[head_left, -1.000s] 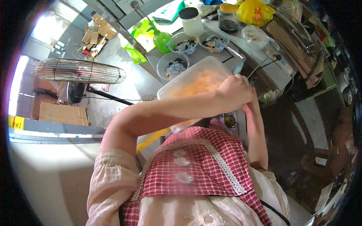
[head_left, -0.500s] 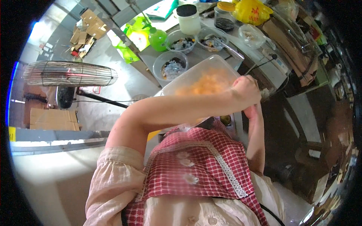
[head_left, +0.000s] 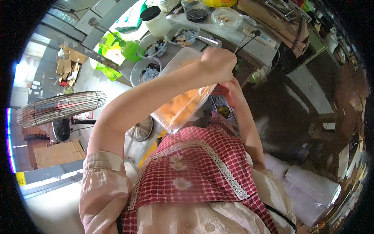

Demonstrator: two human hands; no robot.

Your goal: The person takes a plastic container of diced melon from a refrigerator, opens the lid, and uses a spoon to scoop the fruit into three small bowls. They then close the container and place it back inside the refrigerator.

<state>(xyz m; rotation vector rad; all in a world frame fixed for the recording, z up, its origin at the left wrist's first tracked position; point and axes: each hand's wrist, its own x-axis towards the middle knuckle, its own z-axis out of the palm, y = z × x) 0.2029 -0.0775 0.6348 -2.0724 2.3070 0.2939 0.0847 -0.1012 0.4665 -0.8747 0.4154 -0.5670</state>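
Note:
A clear rectangular plastic box (head_left: 177, 62) of soft orange chunks (head_left: 181, 107) is held up in front of my apron, tilted lengthwise toward me. My left arm crosses over the box, and my left hand (head_left: 219, 64) is closed at its right edge, near the far corner. Just below it, my right hand (head_left: 230, 93) is bent around the same edge, its fingertips partly hidden. Whether a lid or film covers the box I cannot tell. Beyond it, a clear bowl (head_left: 136, 70) holds pale jelly-like cubes and dark pieces.
Two similar bowls stand behind, one (head_left: 165, 51) left and one (head_left: 199, 31) right with a spoon. A black-lidded jar (head_left: 157, 26) and green spray bottle (head_left: 129, 50) stand nearby. A wire-caged fan (head_left: 60, 108) is at left, a plastic-wrapped roll (head_left: 311, 191) at lower right.
The view has turned, so the bench and fan appear shifted. The box tips more steeply toward me, its near end now showing below my left arm. Both hands stay at its right edge.

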